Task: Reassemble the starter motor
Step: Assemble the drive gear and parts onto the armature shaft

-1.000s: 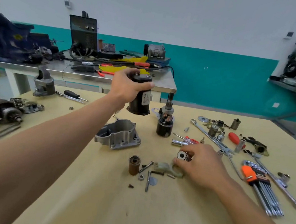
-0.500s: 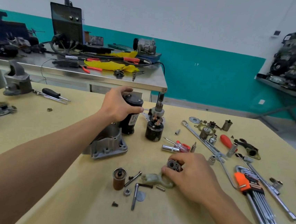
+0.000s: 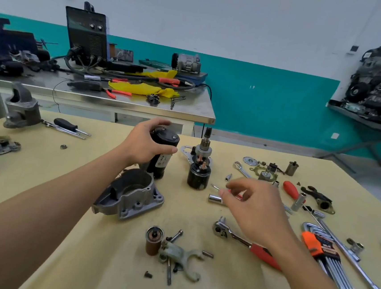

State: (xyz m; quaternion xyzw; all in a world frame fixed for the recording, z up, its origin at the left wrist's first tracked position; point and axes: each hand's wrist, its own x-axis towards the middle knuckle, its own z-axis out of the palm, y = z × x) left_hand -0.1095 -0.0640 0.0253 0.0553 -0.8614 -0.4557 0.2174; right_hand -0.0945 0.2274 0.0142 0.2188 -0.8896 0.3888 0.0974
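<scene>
My left hand (image 3: 144,147) grips the top of the black cylindrical motor body (image 3: 163,155), which stands upright on the table just behind the grey aluminium housing (image 3: 133,197). To its right stands the armature shaft with the black solenoid (image 3: 199,171). My right hand (image 3: 255,209) hovers above the table with its fingers loosely spread and holds nothing; its thumb is close to a chrome socket (image 3: 214,198). A red-handled ratchet (image 3: 222,230) lies under that wrist. Near the front lie a copper plunger (image 3: 153,239), a pale shift fork (image 3: 182,259) and loose bolts.
An orange hex key set (image 3: 321,249), a long T-wrench (image 3: 349,252), a red screwdriver (image 3: 291,190) and small parts crowd the table's right side. Another housing (image 3: 22,109) and a screwdriver (image 3: 67,124) lie far left. A steel bench (image 3: 95,102) with a welder stands behind.
My left hand has brought the black motor body down from mid-air to stand on the table. My right hand has let go of the ratchet head and lifted toward the sockets.
</scene>
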